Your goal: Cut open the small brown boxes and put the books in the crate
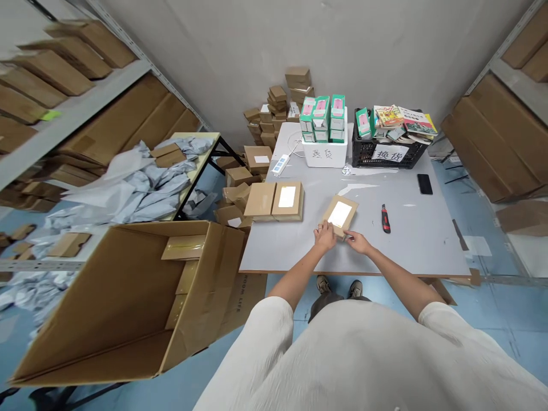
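A small brown cardboard box [351, 216] with a white label [340, 214] on top lies slightly turned on the grey table [282, 248]. My left hand [325, 236] grips its near left edge, with the fingers beside the label. At the near right corner, my right hand [358, 242] pinches the same box between thumb and fingers. To the right of the hands lies a red and black utility knife [386, 219]. Two brown boxes stand side by side on the left of the table; the right one [298, 201] bears a white label.
At the table's back stand a white bin [325, 155] of green-and-white packages and a black crate [363, 157] of books. A phone [424, 184] and power strip [281, 164] lie on the table. A large open carton [128, 297] stands left, near shelves [107, 85].
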Tool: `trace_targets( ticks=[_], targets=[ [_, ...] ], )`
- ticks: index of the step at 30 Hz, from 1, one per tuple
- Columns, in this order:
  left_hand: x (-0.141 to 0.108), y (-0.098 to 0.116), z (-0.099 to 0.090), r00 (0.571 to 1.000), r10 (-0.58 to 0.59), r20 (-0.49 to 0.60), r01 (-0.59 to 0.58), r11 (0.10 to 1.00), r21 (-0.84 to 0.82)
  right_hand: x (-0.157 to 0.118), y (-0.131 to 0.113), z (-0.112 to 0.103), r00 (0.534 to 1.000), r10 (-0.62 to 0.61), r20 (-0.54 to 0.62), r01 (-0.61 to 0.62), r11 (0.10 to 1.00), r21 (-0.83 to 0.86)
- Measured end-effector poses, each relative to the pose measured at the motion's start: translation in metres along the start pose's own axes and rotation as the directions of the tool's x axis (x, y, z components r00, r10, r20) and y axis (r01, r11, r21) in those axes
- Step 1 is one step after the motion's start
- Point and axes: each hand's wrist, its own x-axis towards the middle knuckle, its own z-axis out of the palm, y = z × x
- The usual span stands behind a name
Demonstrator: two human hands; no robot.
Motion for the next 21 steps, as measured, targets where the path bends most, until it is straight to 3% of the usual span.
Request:
trace_targets(
  ticks=[2, 5, 8, 12, 15, 21],
  targets=[
    [0.003, -0.005, -0.002, 0.999, -0.026, -0.023, 0.025, 0.999, -0.035, 0.012, -0.008, -0.006, 1.000, -0.013, 0.028, 0.013, 1.000, -0.015],
    [0.006, -0.012, -0.002, 1.000, -0.014, -0.018, 0.012, 0.998, -0.063, 0.041, -0.019, -0.031, 0.994, -0.017, -0.105, -0.002, 0.984, -0.176],
    [0.006, -0.018, -0.001, 1.000, -0.005, -0.003, 0.005, 0.998, -0.056, 0.074, -0.030, -0.055, 0.981, 0.046, -0.186, -0.110, 0.931, -0.348],
    [0.005, -0.027, -0.004, 0.999, 0.048, -0.008, -0.048, 0.998, -0.039, 0.103, -0.038, -0.065, 0.985, 0.125, -0.117, -0.162, 0.903, -0.399],
    [0.008, -0.035, -0.010, 0.995, 0.095, -0.014, -0.095, 0.994, -0.048, 0.106, -0.035, -0.061, 0.986, 0.137, -0.099, -0.165, 0.914, -0.370],
    [0.029, -0.044, -0.021, 0.994, 0.110, 0.008, -0.109, 0.989, -0.105, 0.081, -0.019, -0.060, 0.955, 0.193, -0.225, -0.260, 0.910, -0.323]
  ],
)
